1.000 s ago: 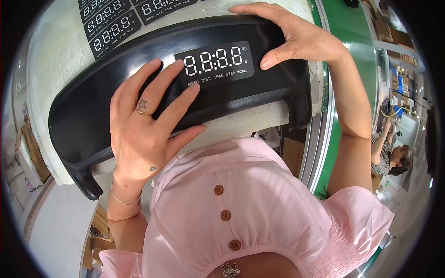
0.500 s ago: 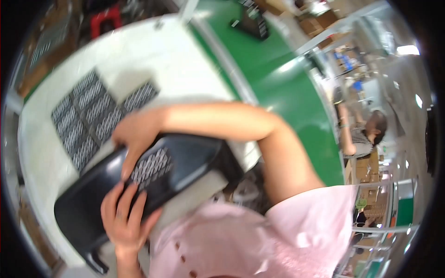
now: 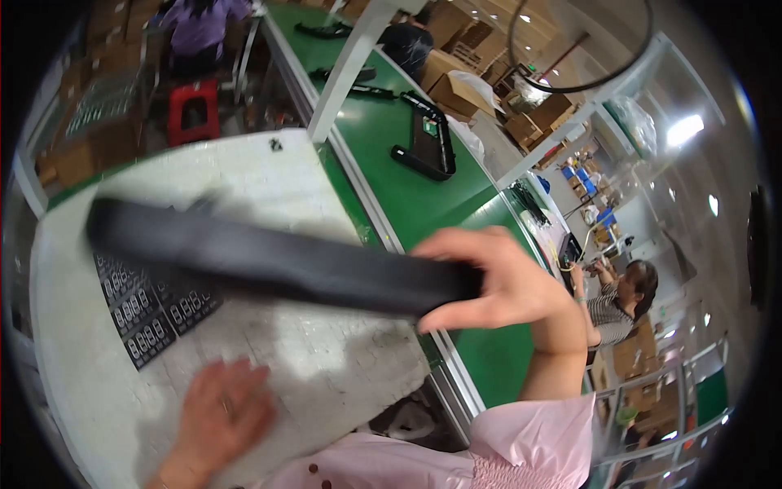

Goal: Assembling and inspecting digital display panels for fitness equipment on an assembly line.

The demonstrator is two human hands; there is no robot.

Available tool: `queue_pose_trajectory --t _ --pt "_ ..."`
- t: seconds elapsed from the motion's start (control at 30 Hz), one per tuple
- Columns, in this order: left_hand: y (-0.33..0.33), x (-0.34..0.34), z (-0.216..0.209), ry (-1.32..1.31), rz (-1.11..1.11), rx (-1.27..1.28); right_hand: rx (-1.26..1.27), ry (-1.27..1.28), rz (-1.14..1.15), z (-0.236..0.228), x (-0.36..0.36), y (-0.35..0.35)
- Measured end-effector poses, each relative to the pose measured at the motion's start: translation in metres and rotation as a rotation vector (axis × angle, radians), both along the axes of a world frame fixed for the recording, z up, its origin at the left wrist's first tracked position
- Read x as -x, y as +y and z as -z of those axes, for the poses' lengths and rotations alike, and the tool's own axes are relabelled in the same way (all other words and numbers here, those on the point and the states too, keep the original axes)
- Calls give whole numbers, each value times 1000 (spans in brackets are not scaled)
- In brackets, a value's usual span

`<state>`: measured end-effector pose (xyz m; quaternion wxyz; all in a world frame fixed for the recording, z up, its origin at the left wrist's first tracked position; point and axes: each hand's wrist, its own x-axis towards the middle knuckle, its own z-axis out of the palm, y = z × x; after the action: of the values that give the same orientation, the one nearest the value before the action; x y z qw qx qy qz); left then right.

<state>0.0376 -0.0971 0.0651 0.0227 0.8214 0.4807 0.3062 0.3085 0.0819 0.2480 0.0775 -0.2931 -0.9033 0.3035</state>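
Observation:
My right hand (image 3: 501,281) grips one end of a long black plastic housing (image 3: 277,259), thumb on one side and fingers on the other. The housing is raised above the white table, seen edge-on and blurred. My left hand (image 3: 228,411) is low over the table, empty, slightly blurred, its fingers loosely apart. Under the far end of the housing lies a block of dark display panels (image 3: 147,338) with white digit segments, partly covered by the housing.
The white worktable (image 3: 326,367) borders a green conveyor (image 3: 375,134) with a metal rail. An open black housing (image 3: 432,143) lies on the conveyor. A white post (image 3: 350,73) rises at the table's far corner. A red stool (image 3: 193,112) and a co-worker in stripes (image 3: 611,314) are further off.
The black housing has been lifted off the table and turned edge-on, held by my right hand at its right end. My left hand has let go. The view has shifted.

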Motion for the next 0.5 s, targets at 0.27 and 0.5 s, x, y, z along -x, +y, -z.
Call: queue_pose_trajectory --t 0.27,0.5 --pt "93 71 16 108 -87 126 -772 -343 849 67 -170 -5" --pt "97 102 54 139 -427 300 -909 -920 1165 186 -313 49"
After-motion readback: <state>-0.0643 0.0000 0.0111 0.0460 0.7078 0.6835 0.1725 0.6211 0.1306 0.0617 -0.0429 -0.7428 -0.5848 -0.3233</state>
